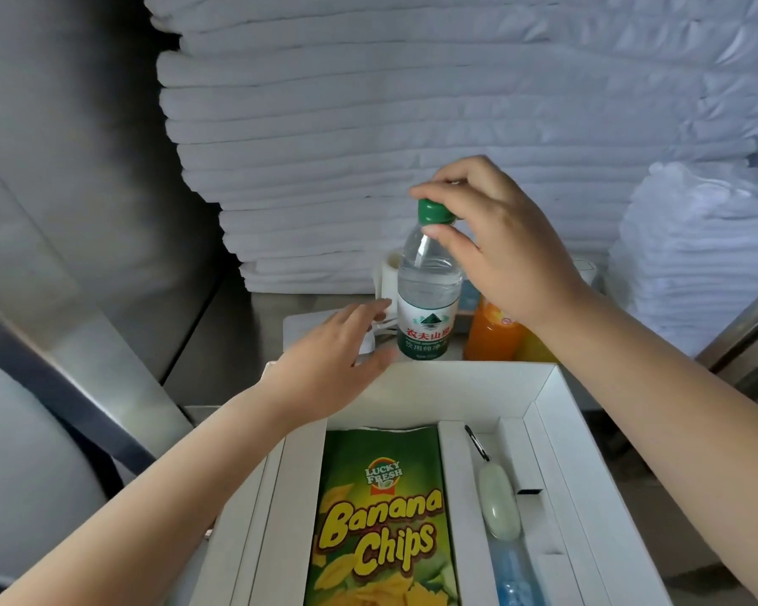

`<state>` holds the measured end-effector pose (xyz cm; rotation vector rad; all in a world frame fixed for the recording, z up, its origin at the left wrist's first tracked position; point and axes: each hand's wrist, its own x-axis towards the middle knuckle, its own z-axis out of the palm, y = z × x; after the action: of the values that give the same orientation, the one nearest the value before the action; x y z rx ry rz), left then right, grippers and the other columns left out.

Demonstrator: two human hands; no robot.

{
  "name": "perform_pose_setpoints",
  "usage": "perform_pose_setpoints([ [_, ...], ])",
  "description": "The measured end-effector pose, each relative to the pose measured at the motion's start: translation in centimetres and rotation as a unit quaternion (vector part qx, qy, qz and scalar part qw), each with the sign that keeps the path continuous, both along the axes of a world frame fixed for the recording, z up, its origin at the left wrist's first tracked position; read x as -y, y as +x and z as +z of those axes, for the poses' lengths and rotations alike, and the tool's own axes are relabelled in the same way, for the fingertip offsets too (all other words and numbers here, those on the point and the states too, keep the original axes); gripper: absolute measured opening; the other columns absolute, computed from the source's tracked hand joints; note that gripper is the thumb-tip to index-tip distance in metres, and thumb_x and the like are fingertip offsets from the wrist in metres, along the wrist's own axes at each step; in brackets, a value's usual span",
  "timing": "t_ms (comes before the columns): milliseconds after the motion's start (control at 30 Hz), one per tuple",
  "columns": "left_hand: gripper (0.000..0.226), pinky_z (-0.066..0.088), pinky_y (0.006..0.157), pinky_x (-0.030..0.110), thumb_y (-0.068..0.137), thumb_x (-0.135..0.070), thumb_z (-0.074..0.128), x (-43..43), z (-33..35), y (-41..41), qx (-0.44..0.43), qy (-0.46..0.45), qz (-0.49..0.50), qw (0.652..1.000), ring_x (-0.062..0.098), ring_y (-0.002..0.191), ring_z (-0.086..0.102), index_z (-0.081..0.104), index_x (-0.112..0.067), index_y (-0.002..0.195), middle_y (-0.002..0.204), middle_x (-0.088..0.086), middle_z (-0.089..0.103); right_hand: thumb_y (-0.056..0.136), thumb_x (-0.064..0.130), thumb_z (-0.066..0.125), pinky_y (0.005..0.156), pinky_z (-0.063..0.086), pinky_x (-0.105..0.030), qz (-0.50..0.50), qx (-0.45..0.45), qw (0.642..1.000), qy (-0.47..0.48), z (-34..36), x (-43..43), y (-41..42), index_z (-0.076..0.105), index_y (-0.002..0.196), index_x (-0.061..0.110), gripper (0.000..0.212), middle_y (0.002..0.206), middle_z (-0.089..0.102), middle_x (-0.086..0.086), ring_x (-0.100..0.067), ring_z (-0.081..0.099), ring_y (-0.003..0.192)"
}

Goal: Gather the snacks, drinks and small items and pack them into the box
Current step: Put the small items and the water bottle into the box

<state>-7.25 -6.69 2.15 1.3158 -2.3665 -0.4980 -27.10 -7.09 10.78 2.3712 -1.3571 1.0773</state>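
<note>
A clear water bottle [427, 295] with a green cap stands upright just behind the white box [556, 413]. My right hand [504, 251] pinches its cap between thumb and fingers. My left hand [338, 365] reaches with straight fingers toward the bottle's lower left, over a small white item [370, 341] that it partly hides. In the box's middle compartment lies a green banana chips bag [381, 518]. A pale green oval item [497, 503] with a dark clip and a blue packet [510, 575] lie in the narrow right compartment.
Two orange drink bottles [493, 336] stand behind the box, right of the water bottle. A white cup-like container [388, 273] sits behind the bottle. Stacks of folded white linen [368, 124] fill the back and right [696, 264]. Steel surfaces border the left.
</note>
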Motion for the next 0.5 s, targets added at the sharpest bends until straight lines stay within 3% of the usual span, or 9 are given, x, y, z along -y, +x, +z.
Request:
perform_pose_setpoints([
  [133, 0.083, 0.037, 0.102, 0.025, 0.083, -0.053, 0.054, -1.2, 1.6, -1.2, -0.097, 0.01, -0.019, 0.995, 0.002, 0.128, 0.036, 0.007, -0.029, 0.148, 0.145, -0.01, 0.034, 0.089, 0.014, 0.06, 0.091, 0.044, -0.026, 0.019, 0.069, 0.995, -0.067, 1.8, -1.9, 0.7, 0.061, 0.12, 0.007, 0.032, 0.113, 0.054, -0.014, -0.019, 0.053, 0.106],
  [267, 0.08, 0.039, 0.092, 0.011, 0.08, -0.041, 0.067, -1.6, 2.8, -2.1, -0.185, -0.038, -0.006, 0.982, 0.002, 0.118, 0.045, 0.025, -0.013, 0.141, 0.131, -0.009, 0.047, 0.091, 0.013, 0.059, 0.09, 0.046, -0.035, 0.045, 0.068, 0.989, -0.121, 2.4, -3.9, 1.2, 0.061, 0.118, 0.003, 0.029, 0.111, 0.052, -0.017, -0.021, 0.053, 0.104],
  [367, 0.072, 0.044, 0.09, 0.019, 0.079, -0.037, 0.068, -1.9, 3.3, -1.4, -0.178, -0.063, -0.01, 0.982, 0.004, 0.113, 0.05, 0.031, -0.014, 0.137, 0.123, -0.012, 0.05, 0.09, 0.013, 0.063, 0.088, 0.047, -0.035, 0.048, 0.088, 0.987, -0.129, 2.3, -5.1, 0.4, 0.061, 0.117, 0.002, 0.029, 0.109, 0.051, -0.019, -0.018, 0.052, 0.103],
  [433, 0.073, 0.045, 0.093, 0.026, 0.077, -0.044, 0.065, -2.1, 3.8, -0.8, -0.161, -0.073, -0.011, 0.984, 0.008, 0.115, 0.05, 0.032, -0.02, 0.138, 0.126, -0.013, 0.051, 0.09, 0.013, 0.065, 0.086, 0.049, -0.034, 0.055, 0.097, 0.984, -0.138, 2.2, -5.9, -0.4, 0.061, 0.116, 0.002, 0.029, 0.107, 0.049, -0.014, -0.017, 0.052, 0.102],
  [500, 0.077, 0.042, 0.093, 0.022, 0.073, -0.056, 0.058, -2.5, 4.4, -0.2, -0.137, -0.092, -0.013, 0.986, 0.008, 0.114, 0.048, 0.033, -0.025, 0.139, 0.124, -0.015, 0.05, 0.09, 0.014, 0.066, 0.086, 0.05, -0.031, 0.07, 0.111, 0.982, -0.137, 1.9, -6.6, -1.3, 0.059, 0.117, 0.003, 0.03, 0.108, 0.044, -0.005, -0.017, 0.054, 0.102],
])
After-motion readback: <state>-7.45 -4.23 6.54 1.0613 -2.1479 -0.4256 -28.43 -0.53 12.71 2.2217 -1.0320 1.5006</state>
